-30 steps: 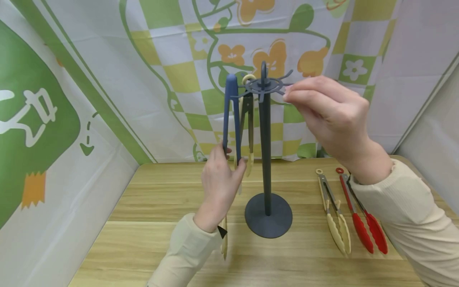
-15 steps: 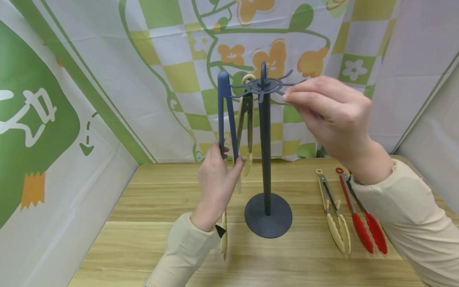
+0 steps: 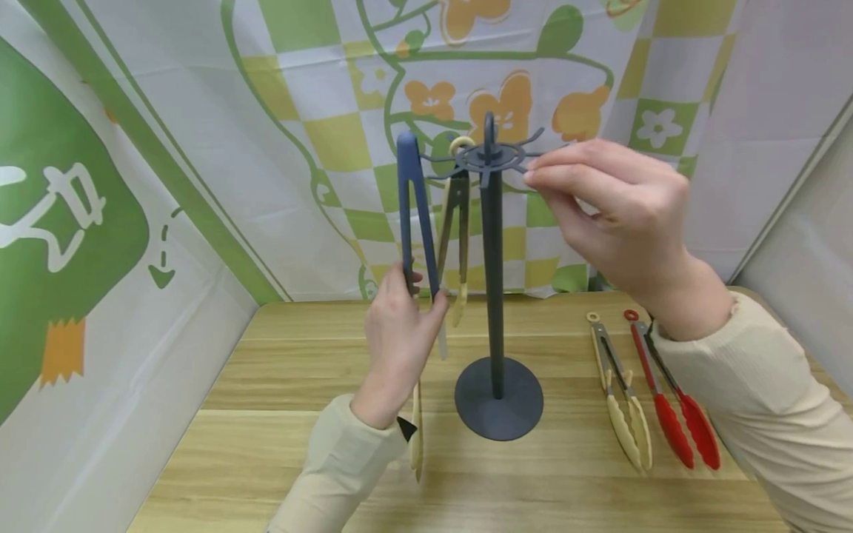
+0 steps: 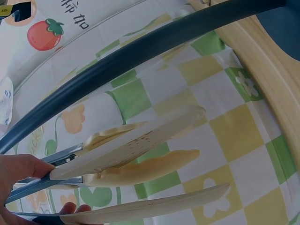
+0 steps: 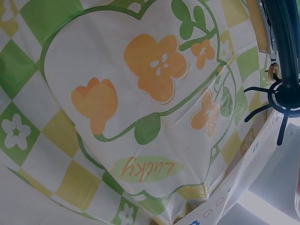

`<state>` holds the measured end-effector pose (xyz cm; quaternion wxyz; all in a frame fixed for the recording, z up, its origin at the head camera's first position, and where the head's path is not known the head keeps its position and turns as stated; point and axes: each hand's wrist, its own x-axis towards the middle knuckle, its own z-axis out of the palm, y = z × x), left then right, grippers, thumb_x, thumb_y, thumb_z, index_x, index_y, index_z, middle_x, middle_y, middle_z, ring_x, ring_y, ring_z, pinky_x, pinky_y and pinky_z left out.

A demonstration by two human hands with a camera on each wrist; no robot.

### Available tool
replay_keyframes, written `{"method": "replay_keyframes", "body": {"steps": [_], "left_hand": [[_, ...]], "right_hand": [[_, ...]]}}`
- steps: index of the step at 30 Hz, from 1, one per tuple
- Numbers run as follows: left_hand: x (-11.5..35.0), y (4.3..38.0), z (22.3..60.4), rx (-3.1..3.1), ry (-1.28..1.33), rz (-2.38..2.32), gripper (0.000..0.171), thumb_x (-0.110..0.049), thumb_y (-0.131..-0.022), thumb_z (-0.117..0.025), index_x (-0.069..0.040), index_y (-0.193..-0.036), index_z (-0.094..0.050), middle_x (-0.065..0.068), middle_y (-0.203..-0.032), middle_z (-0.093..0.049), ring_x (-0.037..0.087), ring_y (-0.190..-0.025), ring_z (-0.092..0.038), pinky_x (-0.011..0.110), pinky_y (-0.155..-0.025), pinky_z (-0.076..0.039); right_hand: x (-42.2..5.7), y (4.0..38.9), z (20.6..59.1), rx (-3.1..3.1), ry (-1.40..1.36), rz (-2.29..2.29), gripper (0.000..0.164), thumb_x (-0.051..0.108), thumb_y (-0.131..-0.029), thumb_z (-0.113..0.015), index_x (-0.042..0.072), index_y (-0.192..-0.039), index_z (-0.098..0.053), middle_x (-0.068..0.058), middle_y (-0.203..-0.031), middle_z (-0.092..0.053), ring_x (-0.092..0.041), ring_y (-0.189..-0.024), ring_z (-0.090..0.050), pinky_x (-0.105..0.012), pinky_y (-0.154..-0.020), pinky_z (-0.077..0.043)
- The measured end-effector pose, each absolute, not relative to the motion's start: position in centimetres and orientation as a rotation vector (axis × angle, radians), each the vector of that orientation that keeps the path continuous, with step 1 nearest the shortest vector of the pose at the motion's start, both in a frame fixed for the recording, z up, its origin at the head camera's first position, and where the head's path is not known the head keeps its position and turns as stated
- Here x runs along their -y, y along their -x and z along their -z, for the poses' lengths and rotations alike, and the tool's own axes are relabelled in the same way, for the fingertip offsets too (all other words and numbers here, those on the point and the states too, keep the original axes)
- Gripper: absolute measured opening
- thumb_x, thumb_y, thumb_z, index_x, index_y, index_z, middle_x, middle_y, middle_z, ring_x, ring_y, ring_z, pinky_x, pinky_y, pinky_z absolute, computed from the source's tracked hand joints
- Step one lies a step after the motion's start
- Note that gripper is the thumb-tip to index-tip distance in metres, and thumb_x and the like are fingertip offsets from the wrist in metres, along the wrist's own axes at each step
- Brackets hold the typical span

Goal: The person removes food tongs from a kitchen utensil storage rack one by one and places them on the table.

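Observation:
My left hand (image 3: 400, 322) holds blue tongs (image 3: 408, 200) upright by the arms, thumb on one side and fingers on the other. Their pale tips (image 4: 140, 136) spread apart in the left wrist view. The joined top of these tongs is at the left hook tips of a dark metal rack (image 3: 493, 281); whether it touches them I cannot tell. My right hand (image 3: 616, 196) pinches a hook on the rack's right side. Cream tongs (image 3: 463, 296) hang from a hook at the rack's back left, also visible as cream tongs (image 4: 145, 168) behind the blue pair.
Cream tongs (image 3: 626, 414) and red tongs (image 3: 680, 422) lie on the wooden table (image 3: 266, 444) at the right. Another cream-coloured piece (image 3: 416, 444) lies partly hidden by my left wrist. The rack's round base (image 3: 480, 414) stands mid-table. A patterned cloth (image 3: 320, 133) hangs behind.
My left hand and the blue tongs have moved a little to the left, with the tongs' top going out toward the hook tips. The right hand keeps its pinch in nearly the same spot.

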<state>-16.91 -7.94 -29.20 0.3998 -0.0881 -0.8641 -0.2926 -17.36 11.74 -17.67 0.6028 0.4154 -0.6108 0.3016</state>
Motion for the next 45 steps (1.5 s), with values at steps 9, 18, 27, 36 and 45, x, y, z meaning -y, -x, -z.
{"method": "replay_keyframes", "body": {"steps": [9,18,27,36,45], "left_hand": [[8.3,16.8,29.1,2.208,0.207,0.77,0.032,-0.012,-0.072,-0.073,0.003,-0.096,-0.056,0.012,-0.085,-0.063,0.025,-0.07,-0.063,0.034,-0.054,-0.052],[9.0,16.7,29.2,2.224,0.214,0.791,0.03,-0.011,-0.073,-0.072,0.002,-0.094,-0.056,0.014,-0.084,-0.063,0.025,-0.07,-0.063,0.034,-0.054,-0.052],[9.4,16.2,29.0,2.261,0.209,0.874,0.036,-0.011,-0.074,-0.07,0.004,-0.104,-0.056,0.01,-0.087,-0.063,0.024,-0.075,-0.063,0.035,-0.06,-0.052],[9.7,15.8,29.2,2.267,0.244,0.95,0.042,-0.011,-0.072,-0.072,0.003,-0.109,-0.055,0.009,-0.09,-0.063,0.023,-0.08,-0.063,0.036,-0.067,-0.052],[10.1,15.6,29.8,2.248,0.312,1.047,0.046,-0.009,-0.072,-0.073,0.003,-0.112,-0.054,0.01,-0.089,-0.062,0.023,-0.08,-0.061,0.034,-0.063,-0.05]], "right_hand": [[-11.7,17.2,17.6,1.419,-0.971,-0.679,0.013,-0.004,-0.08,-0.062,-0.002,-0.07,-0.071,-0.01,-0.075,-0.069,-0.027,-0.067,-0.065,-0.037,-0.067,-0.055],[-11.6,17.5,17.7,1.372,-1.014,-0.731,0.012,-0.007,-0.078,-0.064,-0.004,-0.068,-0.07,-0.011,-0.074,-0.069,-0.029,-0.068,-0.064,-0.034,-0.072,-0.055],[-11.8,17.4,17.8,1.395,-1.022,-0.722,0.012,-0.004,-0.081,-0.062,-0.003,-0.073,-0.071,-0.011,-0.078,-0.07,-0.03,-0.071,-0.065,-0.037,-0.076,-0.054],[-11.9,17.4,17.8,1.395,-1.028,-0.717,0.014,-0.002,-0.083,-0.061,-0.002,-0.075,-0.072,-0.01,-0.079,-0.07,-0.028,-0.071,-0.065,-0.034,-0.077,-0.054],[-11.9,17.5,17.8,1.392,-1.021,-0.72,0.015,-0.001,-0.084,-0.06,-0.001,-0.075,-0.072,-0.009,-0.079,-0.07,-0.028,-0.072,-0.066,-0.033,-0.076,-0.054]]}}
